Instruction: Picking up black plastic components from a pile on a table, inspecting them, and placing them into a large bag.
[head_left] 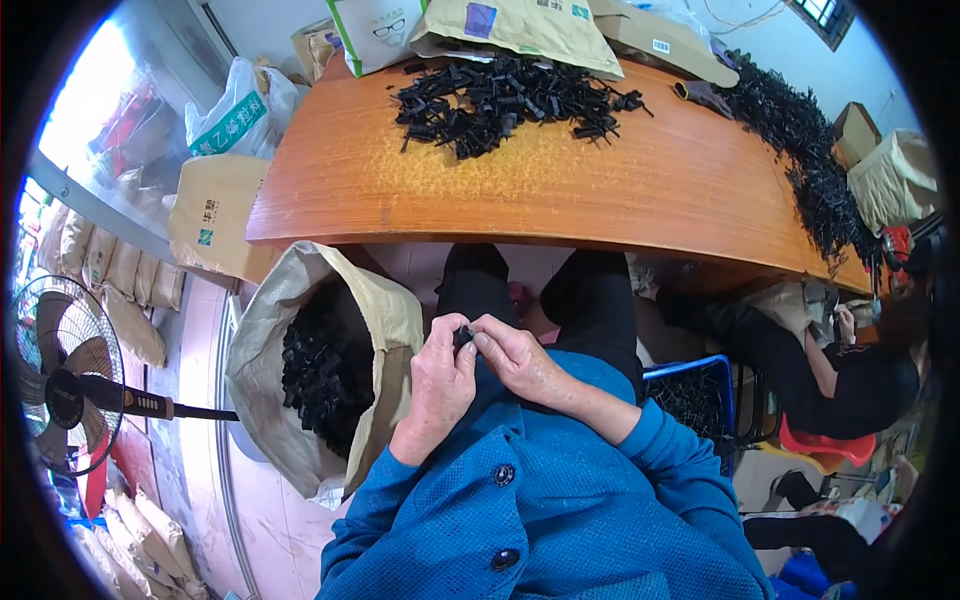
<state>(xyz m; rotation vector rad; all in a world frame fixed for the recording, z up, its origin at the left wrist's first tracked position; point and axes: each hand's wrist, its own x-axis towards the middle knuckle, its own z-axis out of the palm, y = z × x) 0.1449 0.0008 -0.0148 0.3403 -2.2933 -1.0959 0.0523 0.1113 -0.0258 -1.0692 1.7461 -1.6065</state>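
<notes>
Both hands meet close in front of the person's chest, below the near edge of the wooden bench (560, 190). The left hand (440, 385) and the right hand (515, 355) pinch one small black plastic part (463, 337) between their fingertips, thumbs pressed in on it; most of the part is hidden by the fingers. Both forearms wear blue sleeves. To the left, just beside the left hand, stands an open woven sack (390, 320) holding many similar black parts. On the far side of the bench lies a loose pile of black parts (500, 105), with a second, longer heap of black parts (810, 160) along the right end. Paper bags (520, 30) lie at the far edge. A blue crate (715, 375) sits near on the right, a standing fan (65, 385) on the floor at the left, and another person (850, 375) sits at the right.
</notes>
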